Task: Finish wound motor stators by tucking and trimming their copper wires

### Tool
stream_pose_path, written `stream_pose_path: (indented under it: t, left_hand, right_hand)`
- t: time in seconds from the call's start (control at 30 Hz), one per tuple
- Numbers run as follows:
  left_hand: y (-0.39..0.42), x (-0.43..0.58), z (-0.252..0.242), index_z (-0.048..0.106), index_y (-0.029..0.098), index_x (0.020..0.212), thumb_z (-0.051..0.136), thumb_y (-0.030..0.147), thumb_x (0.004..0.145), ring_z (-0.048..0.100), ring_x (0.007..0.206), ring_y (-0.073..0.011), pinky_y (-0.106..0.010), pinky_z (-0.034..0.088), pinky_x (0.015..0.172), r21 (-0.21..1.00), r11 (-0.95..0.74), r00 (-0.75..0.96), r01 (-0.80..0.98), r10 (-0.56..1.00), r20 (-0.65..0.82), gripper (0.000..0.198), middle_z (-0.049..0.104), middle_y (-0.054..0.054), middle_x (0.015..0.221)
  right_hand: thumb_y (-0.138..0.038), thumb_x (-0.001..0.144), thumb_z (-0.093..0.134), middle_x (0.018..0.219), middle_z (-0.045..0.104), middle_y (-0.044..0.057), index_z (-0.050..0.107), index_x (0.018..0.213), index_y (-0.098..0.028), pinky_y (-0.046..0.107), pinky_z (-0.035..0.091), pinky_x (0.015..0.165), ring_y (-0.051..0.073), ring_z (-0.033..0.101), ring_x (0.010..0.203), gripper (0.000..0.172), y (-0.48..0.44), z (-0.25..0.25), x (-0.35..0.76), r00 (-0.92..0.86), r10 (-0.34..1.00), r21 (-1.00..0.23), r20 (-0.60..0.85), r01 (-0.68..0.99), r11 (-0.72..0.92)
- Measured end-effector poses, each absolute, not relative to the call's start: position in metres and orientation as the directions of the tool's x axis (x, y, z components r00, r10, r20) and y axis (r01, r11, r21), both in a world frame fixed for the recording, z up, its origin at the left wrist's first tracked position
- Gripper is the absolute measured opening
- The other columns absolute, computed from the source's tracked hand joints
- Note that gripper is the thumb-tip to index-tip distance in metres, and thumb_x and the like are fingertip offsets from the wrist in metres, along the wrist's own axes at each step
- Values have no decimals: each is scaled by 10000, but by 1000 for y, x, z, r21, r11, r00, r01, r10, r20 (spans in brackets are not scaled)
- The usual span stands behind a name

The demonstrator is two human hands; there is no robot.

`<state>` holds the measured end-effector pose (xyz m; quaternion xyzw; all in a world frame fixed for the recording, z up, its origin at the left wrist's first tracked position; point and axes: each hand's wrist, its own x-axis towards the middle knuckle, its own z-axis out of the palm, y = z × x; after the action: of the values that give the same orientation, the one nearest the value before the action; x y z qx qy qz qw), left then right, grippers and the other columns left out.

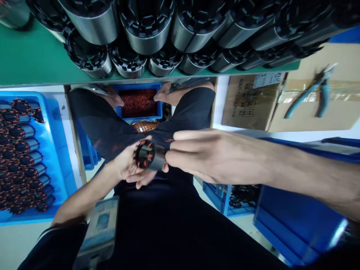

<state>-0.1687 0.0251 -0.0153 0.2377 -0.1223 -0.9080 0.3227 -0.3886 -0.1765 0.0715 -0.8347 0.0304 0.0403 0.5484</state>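
Above my lap, my left hand (pixel 140 170) is wrapped round a motor stator (pixel 159 157), a metal cylinder with a black toothed end and orange-copper windings. It lies on its side, its open end turned to the left. My right hand (pixel 197 155) comes in from the right with its fingers pressed together at the stator's other end. What its fingertips pinch there is hidden and blurred; a bit of orange shows beside them.
Metal cylinders with black slotted ends (pixel 152 41) stand in rows on the green bench (pixel 33 60). A blue crate (pixel 60 150) at left holds many wound stators. Pliers (pixel 323 92) lie on a cardboard box (pixel 298 116). A blue bin (pixel 118 108) with reddish scraps sits between the feet.
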Motion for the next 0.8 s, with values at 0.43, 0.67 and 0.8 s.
stream_pose_path:
  t: [0.43, 0.67, 0.8]
  left_hand:
    - [8, -181, -25, 837, 227, 1256, 913, 570, 1084, 889, 860, -244, -347, 703, 810, 947, 246, -65, -204, -969, 238, 391, 913, -68, 1029]
    - [14, -169, 7, 764, 204, 1182, 834, 425, 1037, 882, 797, -243, -336, 713, 735, 960, -275, -329, -50, -903, -276, 274, 897, -72, 1009]
    - [17, -156, 16, 723, 172, 1396, 790, 283, 1161, 928, 1153, -275, -347, 761, 967, 611, 382, -261, -694, -924, 281, 269, 905, -134, 1295]
  right_hand:
    - [-324, 1332, 575, 741, 530, -86, 654, 977, -241, 215, 415, 455, 88, 423, 546, 373, -141, 53, -401, 970, -177, -985, -169, -173, -8]
    - [-600, 1299, 682, 863, 703, -5, 888, 1191, -286, 417, 547, 796, 204, 639, 843, 391, -196, 78, -422, 984, -30, -525, 177, 69, -848]
    - [-797, 1164, 822, 1249, 877, 70, 859, 1423, -278, 404, 642, 972, 223, 831, 1118, 582, -195, 64, -425, 888, -247, -900, -387, -422, -107]
